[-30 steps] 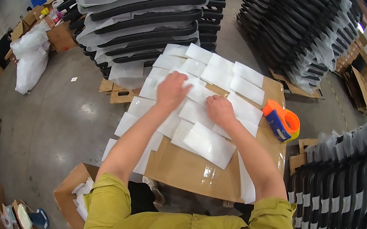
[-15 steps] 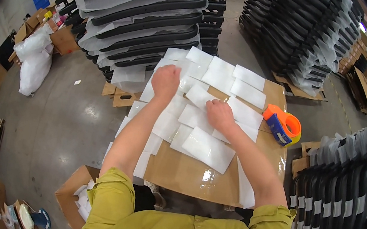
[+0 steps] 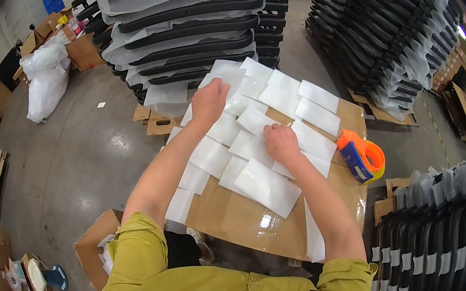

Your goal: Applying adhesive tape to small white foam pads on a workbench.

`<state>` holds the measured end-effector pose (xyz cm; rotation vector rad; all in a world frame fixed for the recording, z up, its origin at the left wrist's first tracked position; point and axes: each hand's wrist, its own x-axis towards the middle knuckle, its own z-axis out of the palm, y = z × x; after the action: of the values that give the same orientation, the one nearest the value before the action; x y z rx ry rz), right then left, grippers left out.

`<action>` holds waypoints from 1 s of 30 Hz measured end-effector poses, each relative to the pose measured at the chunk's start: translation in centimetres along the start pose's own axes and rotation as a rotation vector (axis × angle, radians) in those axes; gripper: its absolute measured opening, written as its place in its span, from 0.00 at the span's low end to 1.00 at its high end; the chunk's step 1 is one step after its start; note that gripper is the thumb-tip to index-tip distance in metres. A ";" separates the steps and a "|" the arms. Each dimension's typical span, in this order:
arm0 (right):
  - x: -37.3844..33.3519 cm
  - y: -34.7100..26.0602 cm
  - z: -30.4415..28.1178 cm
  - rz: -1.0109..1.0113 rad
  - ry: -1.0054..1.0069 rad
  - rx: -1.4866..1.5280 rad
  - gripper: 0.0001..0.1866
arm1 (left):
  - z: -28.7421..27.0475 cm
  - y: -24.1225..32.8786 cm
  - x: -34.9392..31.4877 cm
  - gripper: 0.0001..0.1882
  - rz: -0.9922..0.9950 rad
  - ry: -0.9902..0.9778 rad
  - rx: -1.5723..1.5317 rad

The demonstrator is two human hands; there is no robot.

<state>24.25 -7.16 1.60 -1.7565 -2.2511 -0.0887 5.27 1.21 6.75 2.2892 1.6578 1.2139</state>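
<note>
White, thin foam sheets (image 3: 266,187) lie overlapping across a brown cardboard-topped table (image 3: 222,218). My left hand (image 3: 207,105) is closed at the far left of the spread, pinching a thin white sheet (image 3: 232,78) that rises slightly above the others. Lower and further right, my right hand (image 3: 281,142) has its fingers curled together at the right end of another white sheet (image 3: 253,118); its fingertips are partly hidden. An orange and blue tape dispenser (image 3: 360,157) rests on the table's right side, apart from both hands.
Tall stacks of black curved parts with white wrapping (image 3: 183,31) stand beyond the table; more stacks (image 3: 429,250) rise at the right. A cardboard box (image 3: 92,245) with white pieces sits at the lower left. A white plastic bag (image 3: 45,83) lies on the left floor.
My left hand has moved slightly down and left, and the thin sheet at its fingers now shows raised. My right hand stays nearly in place on its sheet.
</note>
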 end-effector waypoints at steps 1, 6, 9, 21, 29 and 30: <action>0.0 0.0 -0.1 0.000 -0.001 0.001 0.06 | 0.2 -0.2 -0.3 0.13 0.000 -0.001 0.000; 0.1 0.2 -0.1 -0.010 -0.021 0.011 0.07 | 0.5 -0.8 -1.4 0.15 0.308 -0.286 0.047; 0.2 0.3 -0.1 -0.002 -0.050 -0.001 0.06 | 0.9 -1.0 -1.8 0.20 0.360 -0.404 0.159; 2.0 -2.6 -1.4 0.013 0.008 0.031 0.23 | 2.8 -1.6 -2.1 0.11 0.546 -0.256 0.539; 3.4 -2.2 0.5 0.085 0.029 0.033 0.10 | 2.1 -0.5 -0.7 0.03 0.646 -0.177 0.603; 3.5 -2.0 0.5 0.111 0.029 0.035 0.09 | 1.9 -0.5 -0.5 0.03 0.643 -0.175 0.636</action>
<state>21.49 -4.29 2.27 -1.8455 -2.1172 -0.0514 6.02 1.71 4.88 3.3754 1.4246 0.5203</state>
